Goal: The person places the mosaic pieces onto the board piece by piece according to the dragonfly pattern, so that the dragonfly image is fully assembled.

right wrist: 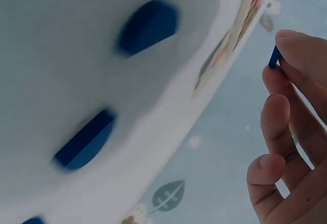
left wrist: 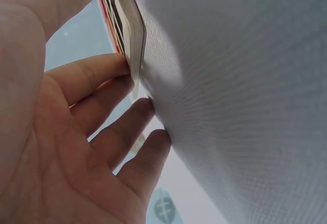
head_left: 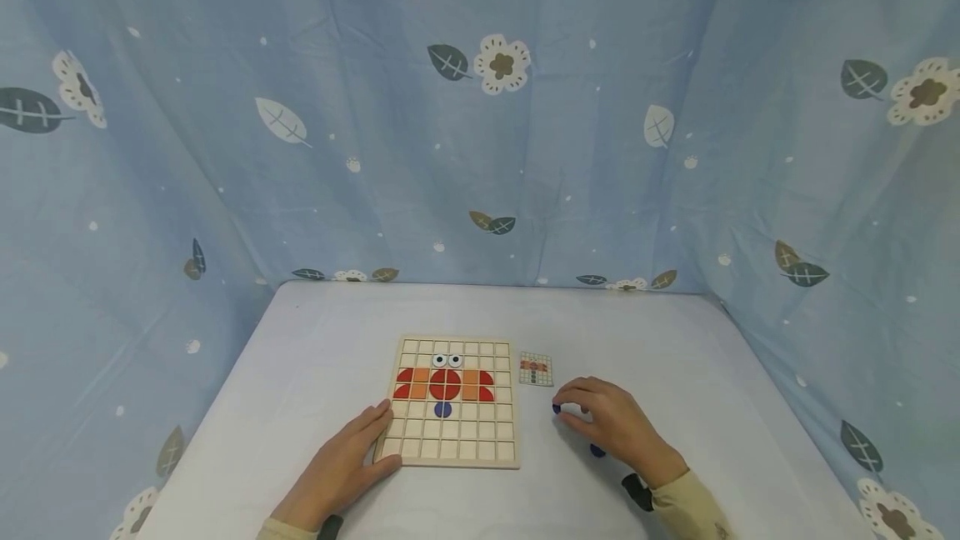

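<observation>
The wooden grid board (head_left: 491, 450) lies on the table with red, orange and blue tiles and two eye tiles on it. My left hand (head_left: 347, 461) rests at its left edge and front corner, fingers and thumb touching the rim; in the left wrist view the fingers (left wrist: 110, 114) are loosely extended. Right of the board, my right hand (head_left: 611, 423) pinches a small blue tile (right wrist: 274, 56) between thumb and index finger, just above the table. This tile shows edge-on in the right wrist view. Loose blue half-round tiles (right wrist: 152, 27) lie beneath that hand.
A small pattern card (head_left: 536, 368) showing a similar figure lies beside the board's right edge. The white table (head_left: 337, 315) is surrounded by a blue printed curtain (head_left: 405, 148) at the back and sides. Another blue tile (head_left: 597, 450) lies by the right wrist.
</observation>
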### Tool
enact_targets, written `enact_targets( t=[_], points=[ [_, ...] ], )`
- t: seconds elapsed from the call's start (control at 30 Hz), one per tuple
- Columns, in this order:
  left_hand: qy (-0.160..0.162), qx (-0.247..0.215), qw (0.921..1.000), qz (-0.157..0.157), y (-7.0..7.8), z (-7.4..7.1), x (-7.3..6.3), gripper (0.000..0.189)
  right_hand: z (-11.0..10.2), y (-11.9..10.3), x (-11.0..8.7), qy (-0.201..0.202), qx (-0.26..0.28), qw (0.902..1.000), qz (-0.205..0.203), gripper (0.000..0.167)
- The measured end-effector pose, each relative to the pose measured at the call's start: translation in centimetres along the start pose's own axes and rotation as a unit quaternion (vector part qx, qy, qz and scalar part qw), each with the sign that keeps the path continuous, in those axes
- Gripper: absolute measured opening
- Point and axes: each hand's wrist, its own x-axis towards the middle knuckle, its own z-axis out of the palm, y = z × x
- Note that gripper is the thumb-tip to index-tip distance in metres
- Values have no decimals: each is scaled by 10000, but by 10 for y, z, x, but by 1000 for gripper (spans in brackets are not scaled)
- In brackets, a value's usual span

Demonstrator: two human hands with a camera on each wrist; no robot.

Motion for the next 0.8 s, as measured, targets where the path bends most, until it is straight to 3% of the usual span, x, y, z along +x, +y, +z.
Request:
enact_targets(
  t=[0.5, 0.8],
  points=[
    [13, 26, 10000, -13, 0, 0, 0, 77, 18, -50, 43, 390, 381, 9978, -386, 23],
    [-50, 23, 10000, -57, 1, -1, -1, 77, 34, -85, 61, 501, 509, 9898, -1235, 21]
  ],
)
